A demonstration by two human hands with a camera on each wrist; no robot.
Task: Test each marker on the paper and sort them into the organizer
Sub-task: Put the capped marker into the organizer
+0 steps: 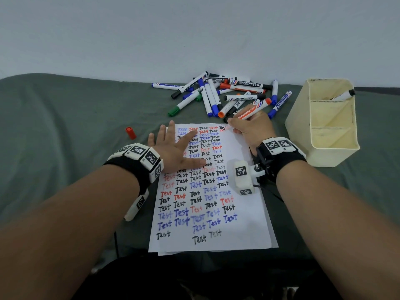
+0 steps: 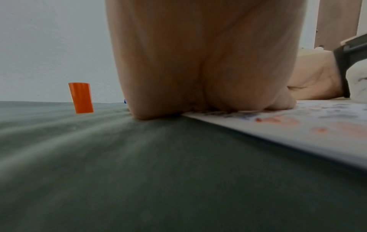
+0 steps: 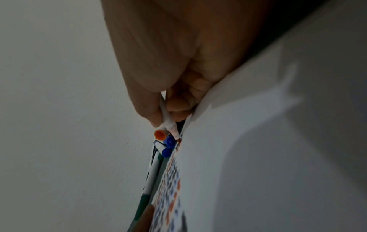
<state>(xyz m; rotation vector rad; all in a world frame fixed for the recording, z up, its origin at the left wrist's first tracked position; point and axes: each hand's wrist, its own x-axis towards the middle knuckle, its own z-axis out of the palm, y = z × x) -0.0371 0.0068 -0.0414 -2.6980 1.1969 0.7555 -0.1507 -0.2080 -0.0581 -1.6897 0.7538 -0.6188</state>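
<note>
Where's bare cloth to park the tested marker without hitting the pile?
Bare green cloth lies left of the paper, beyond the orange cap. A narrow strip runs between the paper and the organizer. It is crowded behind the paper, at the marker pile.

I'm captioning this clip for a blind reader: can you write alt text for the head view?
A right hand writes with an uncapped red marker at the top of a paper filled with "Test" scribbles, while the left hand lies flat on the sheet. Beyond lie a pile of markers, a loose red cap, and a cream organizer holding one marker.
</note>
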